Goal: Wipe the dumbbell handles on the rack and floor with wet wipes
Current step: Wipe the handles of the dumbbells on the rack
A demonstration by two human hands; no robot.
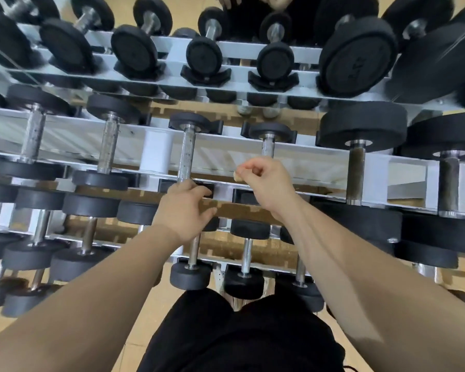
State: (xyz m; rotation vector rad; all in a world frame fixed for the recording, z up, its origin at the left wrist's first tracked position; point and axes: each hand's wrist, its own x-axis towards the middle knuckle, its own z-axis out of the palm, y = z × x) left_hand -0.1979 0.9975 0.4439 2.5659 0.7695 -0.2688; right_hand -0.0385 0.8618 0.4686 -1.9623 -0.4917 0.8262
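Handle [268, 147]: runs away, just beyond right hand [266, 181].
Right grip: pinches pale wad [236, 176], probably wipe.
Left hand [185, 210]: rests loose on neighbouring dumbbell [187, 154].

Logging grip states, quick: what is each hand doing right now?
Left hand: fingers over the near end of a dumbbell; grip cannot be told.
Right hand: pinches a small pale scrap.

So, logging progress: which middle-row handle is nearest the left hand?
The speckled handle just right of the white post; the left hand reaches its near end.
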